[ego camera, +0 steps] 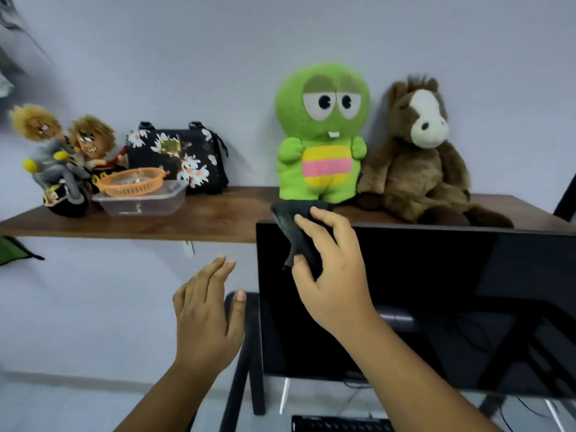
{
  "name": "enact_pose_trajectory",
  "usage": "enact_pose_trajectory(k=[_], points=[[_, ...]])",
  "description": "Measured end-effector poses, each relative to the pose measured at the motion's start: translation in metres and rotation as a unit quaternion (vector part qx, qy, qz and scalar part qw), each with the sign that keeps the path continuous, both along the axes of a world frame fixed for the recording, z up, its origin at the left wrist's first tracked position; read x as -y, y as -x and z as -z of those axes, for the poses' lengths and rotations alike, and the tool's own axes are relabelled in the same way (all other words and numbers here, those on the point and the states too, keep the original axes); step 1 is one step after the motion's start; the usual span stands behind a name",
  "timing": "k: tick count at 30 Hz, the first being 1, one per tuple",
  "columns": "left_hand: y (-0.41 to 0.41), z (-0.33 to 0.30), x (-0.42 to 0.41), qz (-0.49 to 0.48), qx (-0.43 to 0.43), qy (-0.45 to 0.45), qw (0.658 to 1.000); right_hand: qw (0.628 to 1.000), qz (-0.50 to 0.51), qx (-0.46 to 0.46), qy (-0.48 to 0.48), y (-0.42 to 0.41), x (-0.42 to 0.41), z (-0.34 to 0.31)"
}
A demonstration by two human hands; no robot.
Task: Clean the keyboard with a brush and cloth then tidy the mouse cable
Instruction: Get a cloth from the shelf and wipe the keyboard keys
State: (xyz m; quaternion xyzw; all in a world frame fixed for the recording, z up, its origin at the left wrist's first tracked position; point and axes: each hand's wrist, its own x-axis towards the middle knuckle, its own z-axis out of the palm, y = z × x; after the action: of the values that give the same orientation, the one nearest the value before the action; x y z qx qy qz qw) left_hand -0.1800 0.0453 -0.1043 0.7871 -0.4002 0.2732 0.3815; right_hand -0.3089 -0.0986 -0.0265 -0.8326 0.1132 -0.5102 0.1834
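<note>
My right hand [327,269] is raised in front of the monitor's top left corner and grips a dark grey cloth [288,218] between thumb and fingers. The cloth's upper end lies on the wooden shelf [218,219], just below the green plush toy. To its left my left hand [207,310] hovers with fingers straight and holds nothing. Only a strip of the black keyboard [339,424] shows at the bottom edge, under the monitor. No brush or mouse is in view.
A black monitor [452,307] fills the lower right. On the shelf stand a green plush toy [322,132], a brown plush horse [417,151], a floral black bag [177,157], an orange basket [132,180] on a clear container, and two dolls on a motorbike [62,160]. Black frame legs [249,353] stand left of the monitor.
</note>
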Motion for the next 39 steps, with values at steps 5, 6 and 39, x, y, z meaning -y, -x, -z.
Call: enact_pose_trajectory(k=[5,6,39], points=[[0.060,0.053,0.014,0.024,-0.040,-0.052,0.998,0.997,-0.010,-0.067,-0.039,0.068,0.011,0.071],[0.069,0.065,0.015,0.024,-0.056,-0.065,0.996,0.995,-0.009,-0.083,-0.052,0.079,0.013,0.084],[0.109,0.258,-0.013,0.103,-0.326,-0.441,0.830,0.811,0.101,-0.540,-0.201,0.131,0.042,0.312]])
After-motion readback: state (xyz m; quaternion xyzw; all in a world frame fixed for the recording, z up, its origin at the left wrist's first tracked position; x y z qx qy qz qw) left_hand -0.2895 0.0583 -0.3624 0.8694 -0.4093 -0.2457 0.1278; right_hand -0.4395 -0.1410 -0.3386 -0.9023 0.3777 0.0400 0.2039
